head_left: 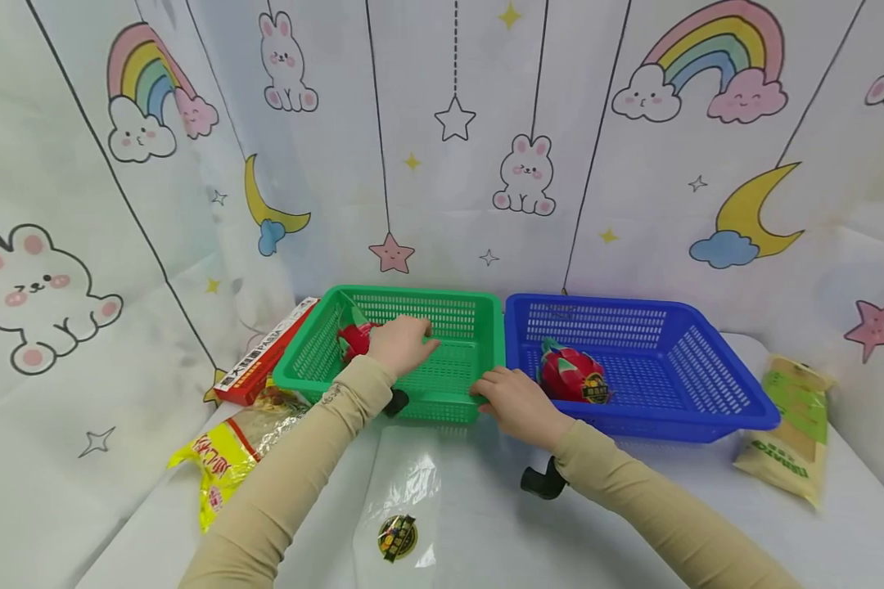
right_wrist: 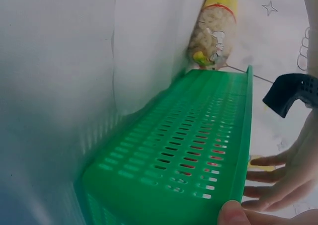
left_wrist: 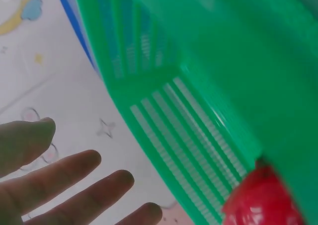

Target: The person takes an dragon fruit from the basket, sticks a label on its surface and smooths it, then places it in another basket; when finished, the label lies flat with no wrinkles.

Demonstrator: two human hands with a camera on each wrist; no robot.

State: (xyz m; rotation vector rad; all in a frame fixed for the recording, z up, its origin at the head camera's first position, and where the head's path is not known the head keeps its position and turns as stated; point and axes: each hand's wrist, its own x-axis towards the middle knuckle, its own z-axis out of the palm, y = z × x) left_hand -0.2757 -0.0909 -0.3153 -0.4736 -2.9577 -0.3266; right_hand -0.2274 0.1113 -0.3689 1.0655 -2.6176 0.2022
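A green plastic basket (head_left: 449,407) stands at the centre in the head view, with a red dragon fruit (head_left: 354,340) at its left end. Over that basket hovers my left hand (head_left: 399,345), just right of the fruit, its fingers spread and holding nothing. My right hand (head_left: 521,406) grips the basket's near right rim, thumb (right_wrist: 232,214) against the outer side in the right wrist view. Right beside it stands a blue basket (head_left: 678,421), with another dragon fruit (head_left: 569,373) bearing a black and gold label inside. The left wrist view shows part of the first fruit (left_wrist: 263,201).
A red pasta box (head_left: 261,360) and a yellow food bag (head_left: 228,458) lie left of the green basket. Clear plastic with a round black sticker (head_left: 398,537) is on the near white table. A beige and green packet (head_left: 788,433) lies far right. A patterned curtain (head_left: 442,188) hangs behind.
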